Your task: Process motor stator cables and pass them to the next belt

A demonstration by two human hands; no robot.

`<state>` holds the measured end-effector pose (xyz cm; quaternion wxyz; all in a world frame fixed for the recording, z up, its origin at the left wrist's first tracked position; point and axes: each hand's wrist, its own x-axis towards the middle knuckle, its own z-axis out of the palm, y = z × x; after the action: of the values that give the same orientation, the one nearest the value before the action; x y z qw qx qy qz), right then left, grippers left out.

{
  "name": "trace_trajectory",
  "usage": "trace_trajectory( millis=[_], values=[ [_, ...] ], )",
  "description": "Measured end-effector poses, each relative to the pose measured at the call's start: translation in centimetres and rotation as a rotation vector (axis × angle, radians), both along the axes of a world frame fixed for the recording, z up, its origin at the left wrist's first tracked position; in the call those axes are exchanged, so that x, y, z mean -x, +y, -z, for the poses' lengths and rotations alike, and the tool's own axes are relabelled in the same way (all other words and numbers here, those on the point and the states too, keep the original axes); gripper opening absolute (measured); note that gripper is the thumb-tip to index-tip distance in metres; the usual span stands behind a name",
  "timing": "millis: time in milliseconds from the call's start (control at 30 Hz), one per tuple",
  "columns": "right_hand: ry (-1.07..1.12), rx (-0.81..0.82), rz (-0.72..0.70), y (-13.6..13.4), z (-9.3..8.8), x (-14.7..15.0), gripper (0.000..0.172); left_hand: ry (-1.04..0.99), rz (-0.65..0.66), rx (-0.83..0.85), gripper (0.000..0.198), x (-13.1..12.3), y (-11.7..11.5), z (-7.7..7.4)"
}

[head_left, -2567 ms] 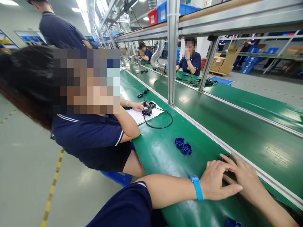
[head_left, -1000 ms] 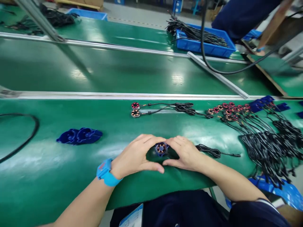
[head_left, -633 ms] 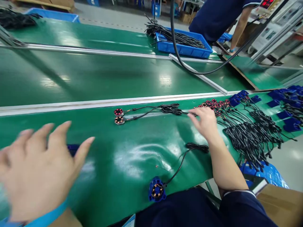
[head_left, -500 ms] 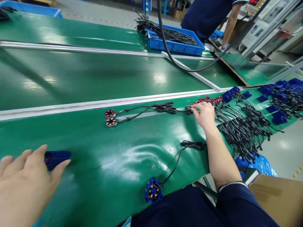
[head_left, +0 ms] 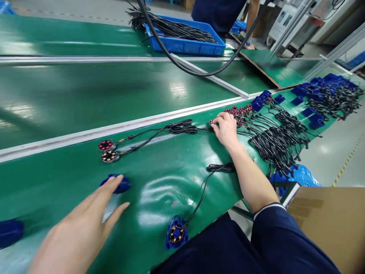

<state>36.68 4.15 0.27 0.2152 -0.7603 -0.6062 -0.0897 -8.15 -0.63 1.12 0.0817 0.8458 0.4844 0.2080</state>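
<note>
My left hand point(head_left: 82, 228) hovers low at the left with its fingers stretched out, fingertips touching a blue plastic housing point(head_left: 121, 185) on the green belt. My right hand point(head_left: 226, 127) reaches to the right, fingers curled on one coil at the near end of a row of red coils point(head_left: 238, 111). An assembled blue housing with a copper coil point(head_left: 176, 236) lies at the belt's near edge, its black cable point(head_left: 205, 186) running up to a bundle by my right forearm. Two loose coils point(head_left: 107, 150) with black leads lie in the middle.
A heap of black cables point(head_left: 282, 140) and blue housings point(head_left: 316, 99) covers the belt's right end. Another blue housing point(head_left: 10, 232) lies at the far left. A blue bin of cables point(head_left: 185, 36) stands across the second belt, where another person stands. A cardboard box point(head_left: 327, 217) sits at the lower right.
My hands left the assembled housing and spread apart. The right reached the coil row; the left swept toward the blue housing. The view swung right.
</note>
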Motion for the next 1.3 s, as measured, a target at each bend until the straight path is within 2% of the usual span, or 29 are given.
trace_trajectory(
  millis=[100, 167, 267, 333, 400, 500, 567, 700, 900, 1033, 1167, 1300],
  values=[
    [0.215, -0.270, -0.090, -0.1, -0.3, 0.1, 0.011, 0.116, 0.140, -0.095, 0.059, -2.6, -0.9, -1.8],
    [0.319, -0.413, -0.184, -0.5, -1.2, 1.3, 0.015, 0.097, 0.200, -0.115, 0.054, -3.5, -1.0, -2.5],
    [0.405, -0.471, -0.282, -1.8, -2.9, 4.8, 0.019, 0.046, 0.180, -0.098, 0.050, -3.9, -0.7, -2.9],
    [0.413, -0.409, -0.367, -2.9, -3.4, 7.8, 0.020, 0.038, 0.136, -0.063, 0.051, -3.7, -0.5, -2.8],
    [0.390, -0.253, -0.539, -3.8, -3.0, 10.3, 0.019, 0.059, 0.104, -0.018, 0.051, -3.5, -0.3, -2.7],
    [0.282, 0.083, -0.875, -4.1, -1.4, 12.7, 0.017, 0.097, 0.094, 0.058, 0.043, -3.1, -0.1, -2.3],
    [0.255, 0.224, -0.984, -4.0, -0.3, 13.4, 0.016, 0.104, 0.094, 0.099, 0.039, -3.0, 0.0, -2.1],
    [0.335, 0.241, -0.933, -3.7, 0.5, 13.7, 0.023, 0.069, 0.079, 0.127, 0.037, -3.2, 0.1, -1.9],
    [0.207, 0.253, -0.884, -4.3, 0.3, 13.1, 0.047, 0.018, 0.058, 0.177, 0.036, -3.5, 0.0, -2.1],
    [0.168, 0.269, -0.844, -4.2, 0.1, 12.9, 0.034, -0.009, 0.061, 0.224, 0.038, -3.5, -0.1, -2.3],
    [0.179, 0.135, -0.858, -4.8, -1.6, 13.5, 0.030, -0.088, 0.152, 0.280, 0.042, -3.9, -0.2, -2.3],
    [0.270, 0.096, -0.921, -6.0, -3.4, 14.7, 0.030, -0.218, 0.239, 0.351, 0.067, -4.7, -0.2, -1.8]
  ],
)
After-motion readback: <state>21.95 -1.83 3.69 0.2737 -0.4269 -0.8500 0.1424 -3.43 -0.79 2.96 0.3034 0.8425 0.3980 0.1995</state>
